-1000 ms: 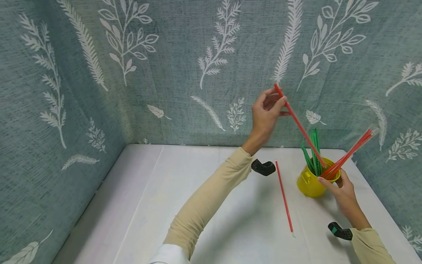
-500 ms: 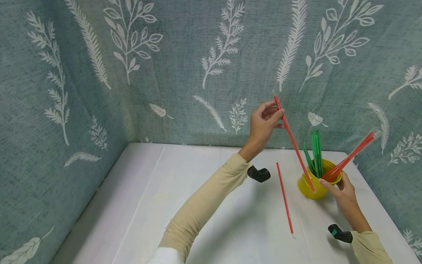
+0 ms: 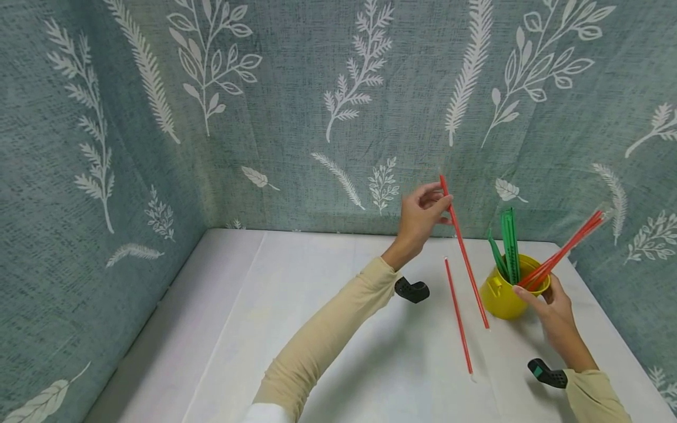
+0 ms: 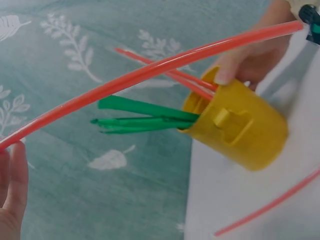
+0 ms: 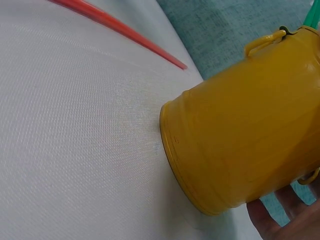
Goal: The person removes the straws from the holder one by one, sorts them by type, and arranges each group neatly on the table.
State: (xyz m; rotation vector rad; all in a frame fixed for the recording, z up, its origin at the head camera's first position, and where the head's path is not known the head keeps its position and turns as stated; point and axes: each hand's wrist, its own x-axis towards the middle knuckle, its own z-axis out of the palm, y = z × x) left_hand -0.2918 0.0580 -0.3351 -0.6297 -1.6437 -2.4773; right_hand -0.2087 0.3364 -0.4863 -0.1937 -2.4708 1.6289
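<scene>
High at the table's back, my left hand (image 3: 415, 222) pinches a red straw (image 3: 465, 258) near its upper end. The straw slants down to the right, its lower end left of a small yellow bucket (image 3: 499, 298). In the left wrist view the held straw (image 4: 155, 67) crosses in front of the bucket (image 4: 255, 130). My right hand (image 3: 555, 323) grips the bucket, thumb at the rim and fingers round the far side. Several red straws (image 3: 568, 247) lean out to the right from it. Flat green strips (image 3: 510, 244) stand at its left side.
Another red straw (image 3: 458, 317) lies on the white table (image 3: 296, 282), left of the bucket. Black wrist devices (image 3: 412, 290) sit below both hands. A green leaf-patterned cloth (image 3: 296, 117) hangs behind and at the sides.
My left hand has come down, and the straw's lower end has swung from over the bucket's mouth to the left of it. My right hand stays on the bucket.
</scene>
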